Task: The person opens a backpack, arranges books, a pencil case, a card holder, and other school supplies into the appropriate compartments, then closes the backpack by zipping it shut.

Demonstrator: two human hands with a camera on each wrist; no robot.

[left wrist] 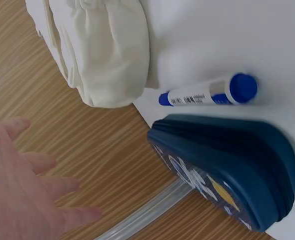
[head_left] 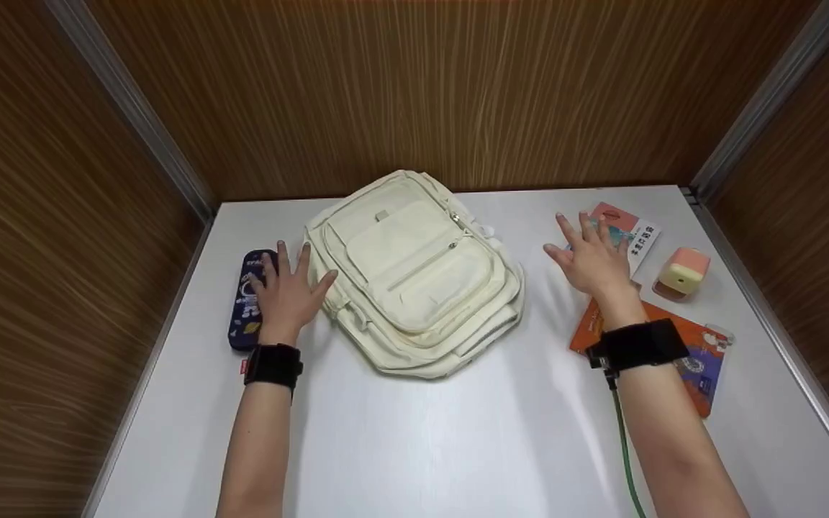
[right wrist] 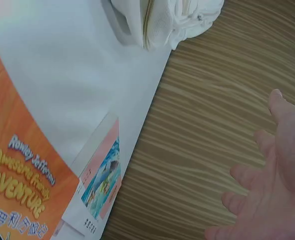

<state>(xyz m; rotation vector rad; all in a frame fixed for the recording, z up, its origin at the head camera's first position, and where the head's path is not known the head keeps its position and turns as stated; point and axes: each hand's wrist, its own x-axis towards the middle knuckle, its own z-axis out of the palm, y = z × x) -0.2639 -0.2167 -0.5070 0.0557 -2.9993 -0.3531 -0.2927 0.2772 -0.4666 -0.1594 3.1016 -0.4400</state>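
A cream backpack [head_left: 414,266] lies front side up between the two hands. My left hand [head_left: 288,295], fingers spread, hovers between the backpack and a dark blue pencil case [head_left: 243,316]. In the left wrist view, a white marker with blue ends [left wrist: 207,92] lies beside the pencil case [left wrist: 222,165]; the left hand blocks it in the head view. My right hand [head_left: 591,262] is also spread, holding nothing, above a small book with a pink and white cover [head_left: 645,234]. Under the right wrist lies an orange and purple book [head_left: 699,352], partly covered by the arm.
A pink and yellow pencil sharpener [head_left: 682,273] stands right of the books. Everything lies on a white table [head_left: 414,446] with wood-grain panels [head_left: 414,93] at the back and sides. A green cable [head_left: 627,446] runs from the right wrist strap.
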